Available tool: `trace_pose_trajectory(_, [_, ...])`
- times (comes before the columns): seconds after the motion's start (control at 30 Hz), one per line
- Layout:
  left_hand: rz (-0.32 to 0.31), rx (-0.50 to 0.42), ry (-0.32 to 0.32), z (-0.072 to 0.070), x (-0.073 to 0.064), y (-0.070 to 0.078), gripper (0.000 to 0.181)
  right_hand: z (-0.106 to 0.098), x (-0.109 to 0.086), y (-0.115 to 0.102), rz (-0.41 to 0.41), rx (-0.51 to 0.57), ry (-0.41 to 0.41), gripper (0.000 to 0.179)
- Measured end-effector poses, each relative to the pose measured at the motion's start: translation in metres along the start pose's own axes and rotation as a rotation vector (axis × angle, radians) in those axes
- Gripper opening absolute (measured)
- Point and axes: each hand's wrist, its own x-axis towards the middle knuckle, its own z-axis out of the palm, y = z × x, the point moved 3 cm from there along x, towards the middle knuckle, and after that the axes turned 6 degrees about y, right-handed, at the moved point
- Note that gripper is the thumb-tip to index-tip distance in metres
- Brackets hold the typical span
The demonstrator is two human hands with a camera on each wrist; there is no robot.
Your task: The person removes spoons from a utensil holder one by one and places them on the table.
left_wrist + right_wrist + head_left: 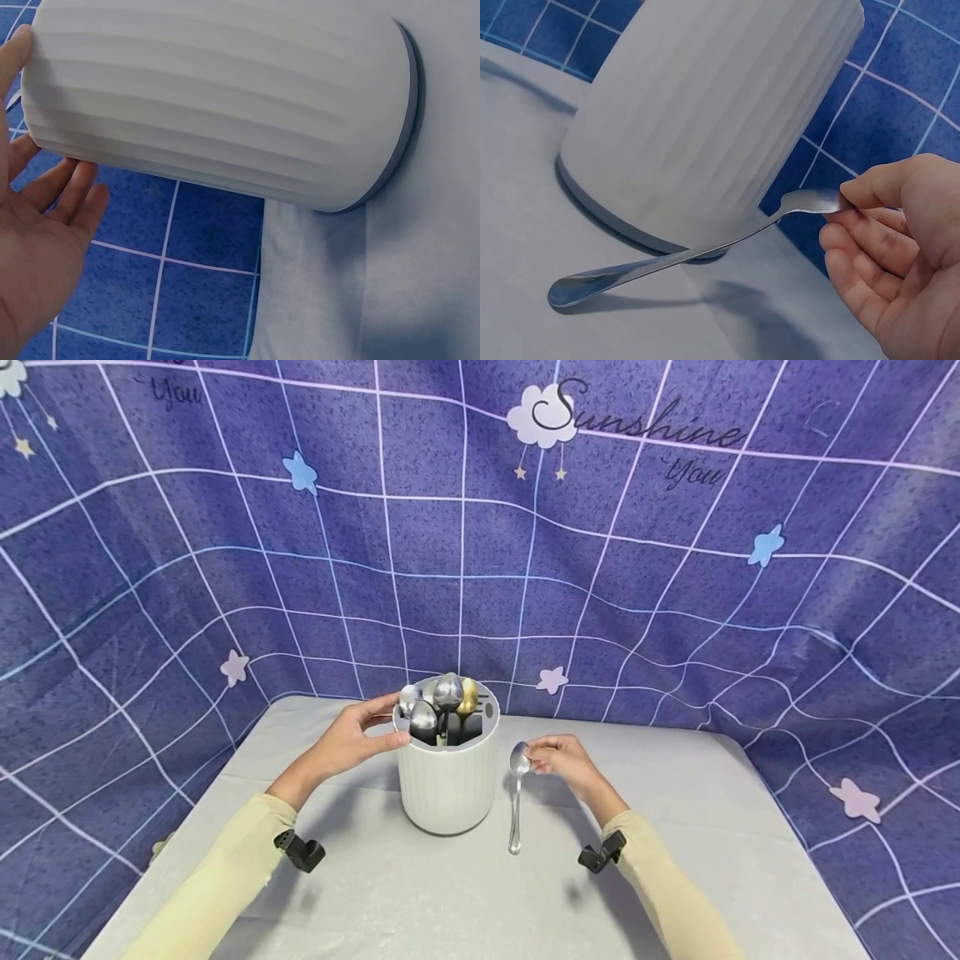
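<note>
A white ribbed utensil holder stands upright on the table, with several spoons in it, bowls up, one of them gold. My left hand holds the holder's left side near the rim, thumb in front and fingers behind; the left wrist view shows its fingers against the ribbed wall. Just right of the holder, my right hand pinches a silver spoon by its bowl, between thumb and fingers. The spoon's handle slopes down to its end, at or just above the tabletop.
A pale grey cloth covers the table. Behind and at both sides hangs a purple-blue curtain with a grid, stars and clouds. Slots show in the holder's top at its right side. A small black camera sits on each wrist.
</note>
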Motion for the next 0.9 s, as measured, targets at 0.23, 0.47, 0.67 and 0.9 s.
trace_pose_trajectory(0.23, [-0.003, -0.001, -0.001, -0.001, 0.001, -0.001, 0.074, 0.004, 0.003, 0.008, 0.015, 0.045, -0.028, 0.035])
trace_pose_trajectory(0.47, [-0.008, -0.008, -0.001, 0.000, -0.002, -0.002, 0.074, 0.005, 0.003, 0.017, 0.025, 0.053, -0.012, 0.036])
trace_pose_trajectory(0.67, [-0.007, -0.024, 0.007, 0.000, -0.004, -0.004, 0.073, 0.007, 0.001, 0.021, 0.048, 0.064, -0.018, 0.039])
trace_pose_trajectory(0.9, [-0.002, -0.035, -0.001, 0.001, -0.001, -0.004, 0.074, 0.005, 0.002, 0.024, 0.050, 0.044, -0.033, 0.040])
